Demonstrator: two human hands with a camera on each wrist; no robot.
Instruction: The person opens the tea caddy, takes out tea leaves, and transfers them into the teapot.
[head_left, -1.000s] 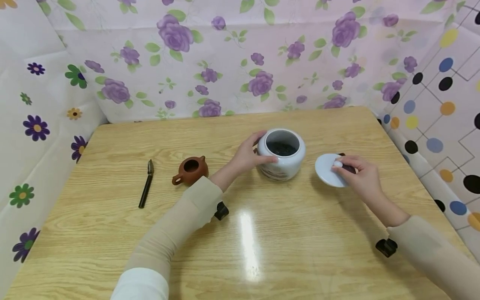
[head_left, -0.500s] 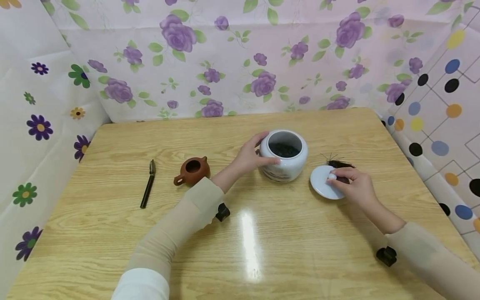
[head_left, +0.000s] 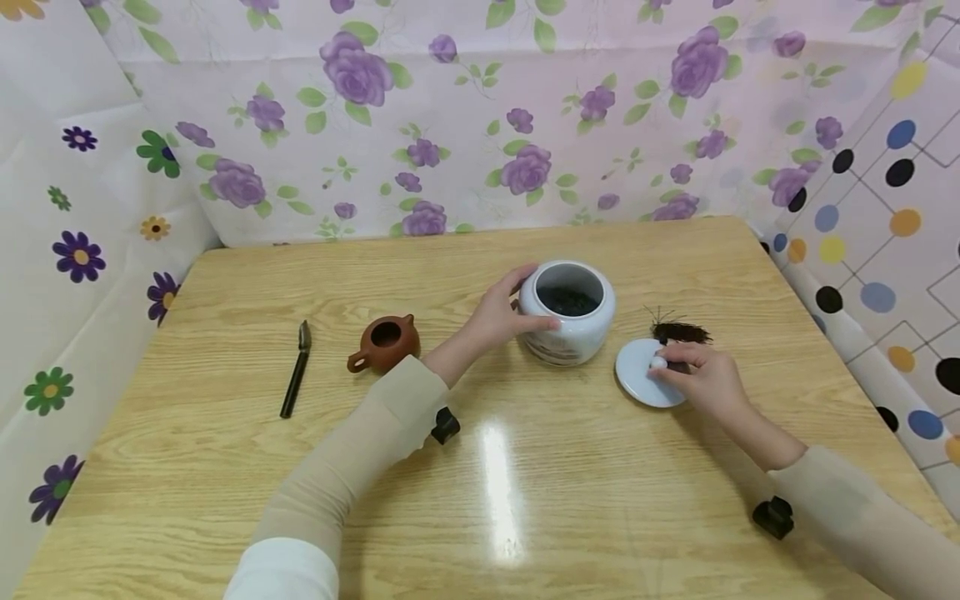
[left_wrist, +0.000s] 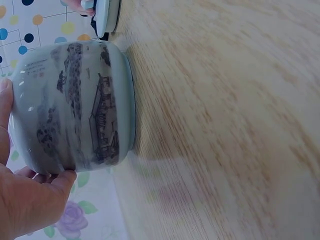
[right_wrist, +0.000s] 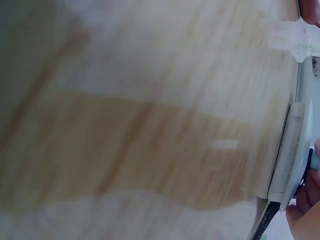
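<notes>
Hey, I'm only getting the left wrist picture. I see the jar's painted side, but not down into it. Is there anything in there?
Observer: Yes, the head view looks into the jar, and a dark heap lies inside; I can't tell exactly what it is.
Operator: Okay, what's on the table to the left of the left hand?
Observer: In the head view, a small brown teapot sits there, close to the sleeve.
Operator: Anything farther left than that?
Observer: Yes, a slim tool with a black handle lies on the table.
</notes>
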